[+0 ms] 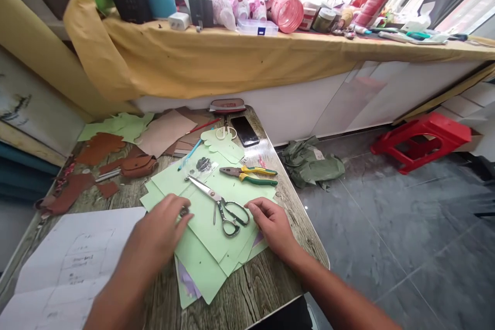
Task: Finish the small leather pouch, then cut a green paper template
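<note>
My left hand [164, 224] is closed over the left edge of the green paper sheets [209, 263]. Thumb and fingers pinch a small dark piece [184, 211], too small to identify. On the right, my right hand [270, 221] has curled fingers and its fingertips beside the scissors' [215, 196] handle loop; whether it holds anything is hidden. Those scissors lie on the paper, blades pointing up-left. Above them are pliers [247, 171] with yellow-green handles and a clear bag [203, 166] of dark bits. A thin metal pin [214, 214] lies left of the scissors' handles.
White drawn-on paper [77, 263] covers the table's left front. Brown leather pieces [100, 148] and a small leather pouch [139, 165] lie behind it. A phone [245, 131] and white-handled scissors [226, 133] are at the back. A red stool [423, 142] stands on the floor right.
</note>
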Available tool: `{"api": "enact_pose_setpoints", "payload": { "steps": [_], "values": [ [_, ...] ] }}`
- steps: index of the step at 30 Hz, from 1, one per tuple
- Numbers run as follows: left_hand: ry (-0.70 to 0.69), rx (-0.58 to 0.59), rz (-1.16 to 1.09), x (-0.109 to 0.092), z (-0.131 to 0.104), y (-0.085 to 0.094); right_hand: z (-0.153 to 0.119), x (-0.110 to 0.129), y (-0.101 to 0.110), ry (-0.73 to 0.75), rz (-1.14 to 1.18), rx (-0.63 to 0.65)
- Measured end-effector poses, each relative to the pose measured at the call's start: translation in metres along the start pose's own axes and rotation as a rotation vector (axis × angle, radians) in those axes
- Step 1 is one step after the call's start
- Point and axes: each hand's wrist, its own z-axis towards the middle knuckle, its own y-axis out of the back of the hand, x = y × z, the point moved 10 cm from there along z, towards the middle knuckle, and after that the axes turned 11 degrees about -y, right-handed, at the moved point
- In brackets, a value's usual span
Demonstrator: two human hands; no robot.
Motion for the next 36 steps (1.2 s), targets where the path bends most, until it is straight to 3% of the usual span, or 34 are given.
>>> {"api": "enact_pose_setpoints", "payload": {
  "steps": [2,4,7,10,12,15,19,22,25,29,36],
  "values": [
    [0.070,0.004,0.092,0.035,0.012,0.011,0.012,0.013,0.005,0.011,-0.030,0.016],
    [0.087,0.056,0.109,0.059,0.020,0.010,0.031,0.027,0.011,0.032,-0.082,0.014],
    [0.094,0.035,0.121,0.072,0.029,0.015,0.077,0.040,0.022,0.043,-0.189,-0.009],
    [0.055,-0.154,0.144,0.051,0.048,0.040,0.132,0.045,0.037,0.036,-0.247,-0.069],
    [-0.094,-0.236,0.075,0.013,0.076,0.053,0.167,0.045,0.046,0.023,-0.303,-0.111],
    [-0.279,-0.251,0.120,-0.046,0.136,0.061,0.211,0.049,0.054,0.007,-0.401,-0.161],
    [-0.254,-0.169,0.250,-0.082,0.221,0.050,0.251,0.055,0.056,-0.021,-0.537,-0.172],
    [-0.211,-0.072,0.280,-0.085,0.262,0.028,0.267,0.055,0.055,-0.035,-0.612,-0.164],
    [-0.185,0.004,0.260,-0.079,0.280,0.008,0.275,0.055,0.050,-0.029,-0.652,-0.119],
    [-0.159,0.036,0.225,-0.071,0.287,-0.004,0.282,0.054,0.048,-0.026,-0.661,-0.070],
    [-0.143,0.063,0.196,-0.067,0.291,-0.004,0.289,0.051,0.051,-0.026,-0.607,-0.033]
  ]
}}
